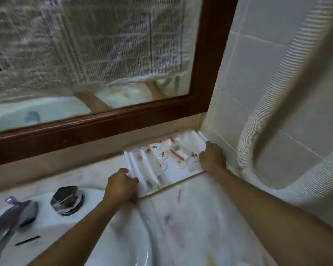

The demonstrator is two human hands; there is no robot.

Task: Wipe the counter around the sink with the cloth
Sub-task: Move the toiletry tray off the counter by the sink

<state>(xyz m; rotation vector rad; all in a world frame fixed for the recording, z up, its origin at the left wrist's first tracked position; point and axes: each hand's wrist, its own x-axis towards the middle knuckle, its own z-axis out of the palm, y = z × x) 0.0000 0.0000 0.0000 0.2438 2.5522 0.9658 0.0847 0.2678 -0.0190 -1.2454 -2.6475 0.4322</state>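
A white ribbed plastic tray (pixel 142 170) with several small clear and red items in it sits on the marble counter (pixel 192 208), in the back right corner beside the sink (pixel 123 244). My left hand (pixel 121 184) grips the tray's left front edge. My right hand (pixel 212 156) holds its right end, close to the tiled wall. No cloth is in view.
A chrome tap knob (pixel 67 200) and a faucet (pixel 10 219) stand at the sink's back left. A wood-framed mirror (pixel 108 123), covered with newspaper, runs along the back. A white corrugated hose (pixel 265 104) hangs against the tiled wall on the right.
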